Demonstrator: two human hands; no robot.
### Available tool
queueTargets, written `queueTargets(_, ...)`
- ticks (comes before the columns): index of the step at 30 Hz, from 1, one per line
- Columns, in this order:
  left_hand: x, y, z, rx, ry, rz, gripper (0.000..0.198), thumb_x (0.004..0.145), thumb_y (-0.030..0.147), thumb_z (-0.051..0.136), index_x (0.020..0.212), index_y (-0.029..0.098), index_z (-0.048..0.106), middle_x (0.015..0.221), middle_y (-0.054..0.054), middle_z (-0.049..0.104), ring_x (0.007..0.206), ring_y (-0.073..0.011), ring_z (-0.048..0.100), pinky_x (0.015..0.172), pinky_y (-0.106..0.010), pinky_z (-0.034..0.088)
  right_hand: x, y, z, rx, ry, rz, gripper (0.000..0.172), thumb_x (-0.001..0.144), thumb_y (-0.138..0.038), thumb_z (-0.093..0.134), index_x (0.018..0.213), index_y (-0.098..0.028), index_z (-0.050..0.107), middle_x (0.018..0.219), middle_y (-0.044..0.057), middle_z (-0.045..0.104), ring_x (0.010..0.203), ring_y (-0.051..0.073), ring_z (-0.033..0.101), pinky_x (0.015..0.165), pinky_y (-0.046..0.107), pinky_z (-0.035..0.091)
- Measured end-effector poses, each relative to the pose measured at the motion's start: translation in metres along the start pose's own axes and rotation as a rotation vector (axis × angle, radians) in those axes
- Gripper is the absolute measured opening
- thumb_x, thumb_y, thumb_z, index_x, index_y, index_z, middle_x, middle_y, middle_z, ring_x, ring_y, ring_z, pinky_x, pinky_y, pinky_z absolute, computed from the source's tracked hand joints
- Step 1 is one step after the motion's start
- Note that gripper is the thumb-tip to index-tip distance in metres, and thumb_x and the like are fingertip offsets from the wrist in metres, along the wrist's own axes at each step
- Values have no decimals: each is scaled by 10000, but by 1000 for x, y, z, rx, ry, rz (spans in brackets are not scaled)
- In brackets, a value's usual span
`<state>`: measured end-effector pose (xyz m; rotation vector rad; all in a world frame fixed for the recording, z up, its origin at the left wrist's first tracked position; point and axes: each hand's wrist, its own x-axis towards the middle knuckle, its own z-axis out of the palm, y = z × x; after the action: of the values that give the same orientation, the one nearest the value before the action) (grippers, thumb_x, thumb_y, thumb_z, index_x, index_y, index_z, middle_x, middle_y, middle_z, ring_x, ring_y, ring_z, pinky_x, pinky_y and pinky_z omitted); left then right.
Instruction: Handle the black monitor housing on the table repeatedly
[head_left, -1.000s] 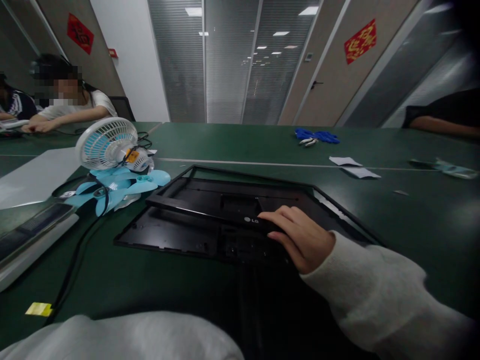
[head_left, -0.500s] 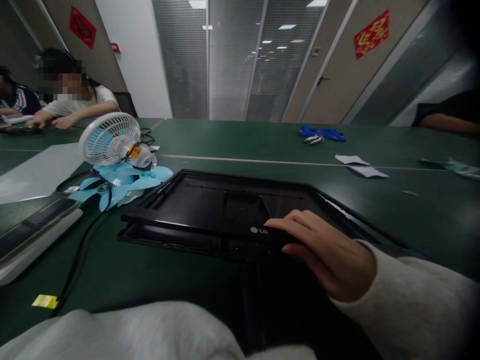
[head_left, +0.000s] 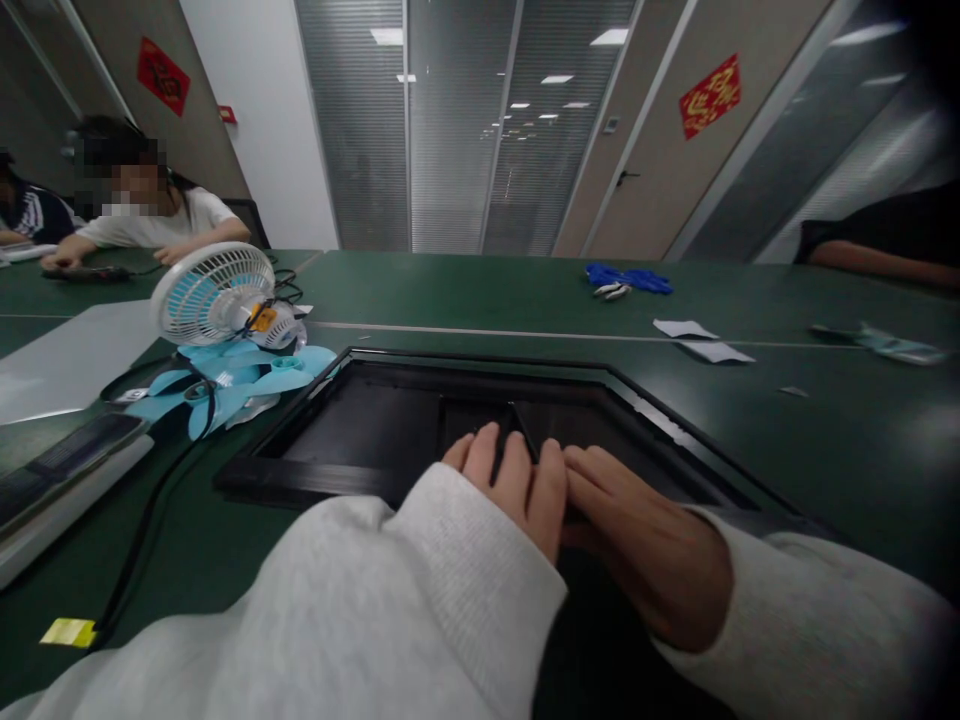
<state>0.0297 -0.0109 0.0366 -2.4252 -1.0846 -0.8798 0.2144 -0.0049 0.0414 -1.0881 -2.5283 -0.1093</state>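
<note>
Light grey sleeves (head_left: 442,600) fill the nearest part of the view, with a yellow tag (head_left: 67,632) off to the left beside the end of a black cable (head_left: 142,540). The right hand (head_left: 649,550) is bent over the near edge of a black frame (head_left: 300,478), its thumb mostly hidden. The left hand (head_left: 521,490) touches it, fingers nearly side by side, reaching over the same edge; whether either hand pinches the frame, I cannot tell. The frame lies over a black panel (head_left: 352,420) on the green table (head_left: 247,570). Beyond its left corner are light-blue fan blades (head_left: 285,375), then a white fan (head_left: 214,295) tipped back. To the right lie white papers (head_left: 716,352) and, farther off, a blue bundle (head_left: 634,280). At far left, a person in a white top (head_left: 199,215) leans on the table, handling a dark object (head_left: 94,273).
</note>
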Motion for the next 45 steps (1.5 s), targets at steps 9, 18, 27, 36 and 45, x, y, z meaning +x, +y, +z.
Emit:
queueTargets(9, -9, 3, 21, 106, -7, -86, 205, 823, 154, 498, 977, 134, 632, 740, -102, 612, 668, -294, 562, 605, -470, 416, 3, -12, -9, 111, -49, 62, 268, 890, -205, 363, 1113, -196, 509, 920, 79, 541, 784, 190, 492, 685, 345, 445)
queueTargets(18, -7, -1, 10, 165, -60, -27, 128, 767, 115, 505, 814, 151, 618, 656, -59, 538, 530, -222, 466, 510, -384, 322, 4, -11, -16, 121, -79, 32, 285, 902, -222, 367, 1157, -222, 494, 931, 61, 531, 785, 177, 491, 670, 322, 444)
queueTargets(27, 0, -1, 6, 208, -11, -24, 176, 818, 121, 461, 842, 133, 635, 639, -60, 527, 546, -217, 481, 497, -373, 331, 7, -12, -21, 30, -77, 71, 303, 857, -134, 404, 1130, -237, 485, 929, 50, 526, 786, 171, 491, 653, 298, 442)
queueTargets(36, 10, 5, -8, 193, -233, -116, 165, 840, 137, 491, 897, 157, 645, 690, -9, 564, 619, -192, 505, 564, -354, 353, 5, -10, -18, 12, -94, 94, 324, 858, -141, 400, 1159, -246, 456, 937, 46, 519, 787, 173, 496, 640, 300, 438)
queueTargets(45, 13, 13, -5, 218, -302, -196, 232, 853, 142, 456, 912, 200, 672, 703, -32, 579, 657, -210, 504, 614, -375, 313, 4, -8, -19, -15, -98, 86, 314, 876, -184, 403, 1180, -243, 457, 951, 41, 533, 805, 170, 518, 642, 295, 454)
